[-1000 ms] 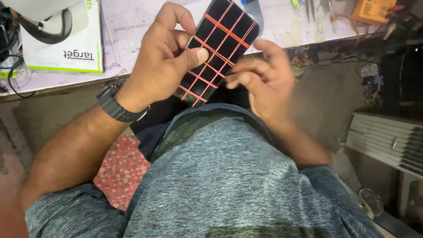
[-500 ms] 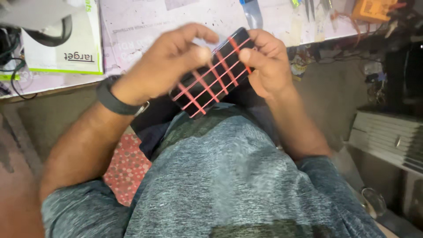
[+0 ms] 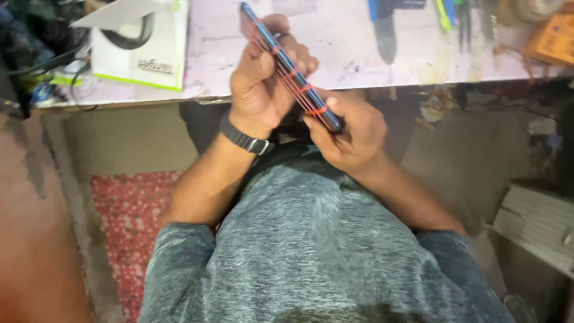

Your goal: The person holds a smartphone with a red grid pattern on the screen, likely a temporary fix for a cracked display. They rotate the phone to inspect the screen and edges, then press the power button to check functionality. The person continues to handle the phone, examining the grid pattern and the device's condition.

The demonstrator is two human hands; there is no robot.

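Nearest the camera: grey shirt [image 3: 311, 251] and both forearms raised in front of the chest. A red patterned cushion [image 3: 122, 227] lies lower left, on the floor or seat; cannot tell which.

Right hand [image 3: 350, 134]: fingers curled shut around the lower end of a dark phone [image 3: 293, 72], thumb pressed on its edge. Left hand [image 3: 263, 78], with a black wristband [image 3: 242, 136], is closed around the upper half from behind. The phone is seen edge-on, tilted, held in the air just over the near edge of the worktop [image 3: 335, 48], touching nothing but the hands. Red rubber bands [image 3: 302, 90] cross it at several points.

Farther: a white and green box [image 3: 146, 51] toward the left edge of the worktop; a blue-handled tool [image 3: 382, 24] and an orange item [image 3: 553, 39] along the far side.

Risk, as judged: the grip is on narrow edges only, so a slip would drop the phone to the floor. A stretched band could snap or roll off under finger pressure and loosen the binding.
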